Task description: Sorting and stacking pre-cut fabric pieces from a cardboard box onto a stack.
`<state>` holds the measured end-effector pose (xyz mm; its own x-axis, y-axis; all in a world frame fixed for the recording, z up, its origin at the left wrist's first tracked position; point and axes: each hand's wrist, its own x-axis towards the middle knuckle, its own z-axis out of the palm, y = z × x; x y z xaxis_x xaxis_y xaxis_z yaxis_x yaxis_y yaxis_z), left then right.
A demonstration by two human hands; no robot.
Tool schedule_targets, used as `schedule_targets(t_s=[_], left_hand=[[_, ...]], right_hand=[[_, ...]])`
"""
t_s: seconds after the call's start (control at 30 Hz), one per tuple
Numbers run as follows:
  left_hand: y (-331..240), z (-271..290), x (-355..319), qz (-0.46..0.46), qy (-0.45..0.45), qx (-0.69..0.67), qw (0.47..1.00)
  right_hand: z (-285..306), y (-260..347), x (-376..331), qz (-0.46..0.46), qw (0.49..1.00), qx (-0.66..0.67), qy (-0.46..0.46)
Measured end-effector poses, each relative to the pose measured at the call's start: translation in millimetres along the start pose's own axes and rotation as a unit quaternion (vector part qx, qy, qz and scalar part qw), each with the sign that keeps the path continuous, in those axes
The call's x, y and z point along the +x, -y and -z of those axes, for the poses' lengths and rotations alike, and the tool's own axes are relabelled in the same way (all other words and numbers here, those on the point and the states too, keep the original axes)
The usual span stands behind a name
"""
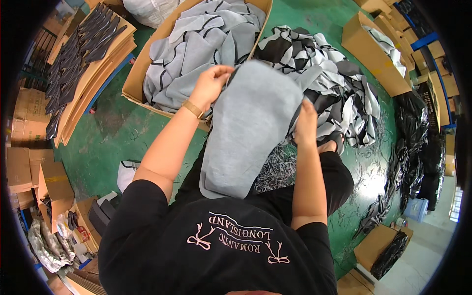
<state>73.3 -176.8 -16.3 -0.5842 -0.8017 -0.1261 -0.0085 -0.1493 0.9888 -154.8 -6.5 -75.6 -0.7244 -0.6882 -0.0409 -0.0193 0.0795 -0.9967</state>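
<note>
A large grey fabric piece (253, 113), felt-like and rounded at the top, is held up in front of me. Its lower end hangs over my lap, where a second layer's edge shows. My left hand (212, 84) pinches the piece's upper left edge, where a dark strip shows. Lower down on the opposite side, my right hand (306, 122) is closed on the right edge, its fingers partly hidden. The top of the piece is blurred by motion.
Beyond my left hand stands an open cardboard box (133, 91) full of similar grey pieces with black edging. Grey and black pieces form a heap (339, 93) on the green floor at right. Thread scraps (278, 169) lie between my legs. Black parts (81, 56) cover stacked cardboard at left.
</note>
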Motion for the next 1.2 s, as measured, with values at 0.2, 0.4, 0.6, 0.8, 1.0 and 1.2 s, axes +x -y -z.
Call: schedule_targets(t_s=[0.2,0.4,0.6,0.8,1.0,1.2], left_hand=[[66.4,22.0,-71.8,0.022,-0.023,0.077,0.997],[34.0,44.0,-25.7,0.027,0.188,0.281,0.941],[100.3,75.0,110.3,-0.202,0.007,0.579,0.790],[113.7,98.3,152.5,-0.185,0.175,0.785,0.565],[-30.5,128.8,79.4,-0.137,0.227,0.709,0.654],[-191.6,103.2,-63.7,-0.169,0.301,0.603,0.719]], right_hand=[[-29.0,-28.4,-122.3,-0.118,0.979,0.166,0.033],[9.2,13.4,-70.0,0.024,0.978,-0.208,-0.008],[-74.2,90.4,-88.0,0.349,0.819,-0.413,0.194],[-79.9,72.8,-95.0,0.367,0.813,-0.395,0.220],[-82.6,70.9,-96.7,0.390,0.819,-0.369,0.205],[-75.9,80.9,-100.6,0.418,0.791,-0.382,0.232]])
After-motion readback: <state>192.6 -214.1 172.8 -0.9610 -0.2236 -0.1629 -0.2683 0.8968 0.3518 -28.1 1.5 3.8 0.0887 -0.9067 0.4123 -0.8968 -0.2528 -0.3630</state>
